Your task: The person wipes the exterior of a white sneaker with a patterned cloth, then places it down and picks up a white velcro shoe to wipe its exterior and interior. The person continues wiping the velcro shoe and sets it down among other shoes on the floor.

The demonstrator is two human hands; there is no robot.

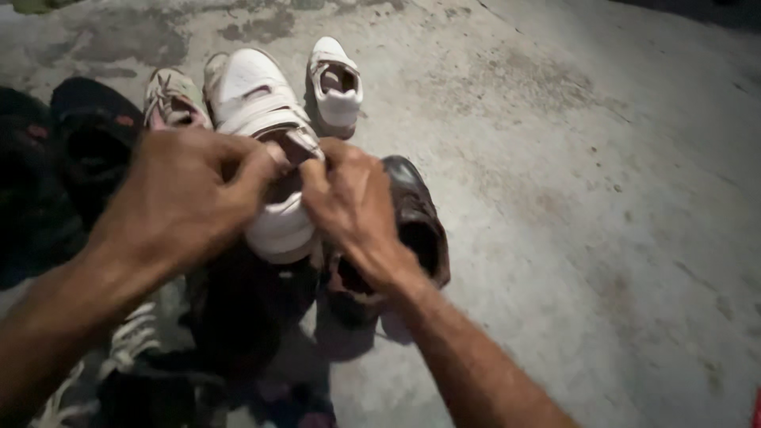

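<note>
Both my hands hold a white sneaker (254, 95) up over a heap of shoes on a concrete floor. My left hand (186, 194) grips the shoe's left side near the opening. On the right side, my right hand (349, 202) pinches at the strap and tongue. The shoe's toe points away from me and its heel (277, 234) faces me. Its inside is mostly hidden by my fingers.
A small white shoe (337, 83) and a worn laced sneaker (174, 99) lie beyond. A brown leather shoe (420, 226) sits under my right wrist. Black shoes (87, 143) lie at left, dark ones (238, 317) below. Stained concrete floor (594, 198) stretches right.
</note>
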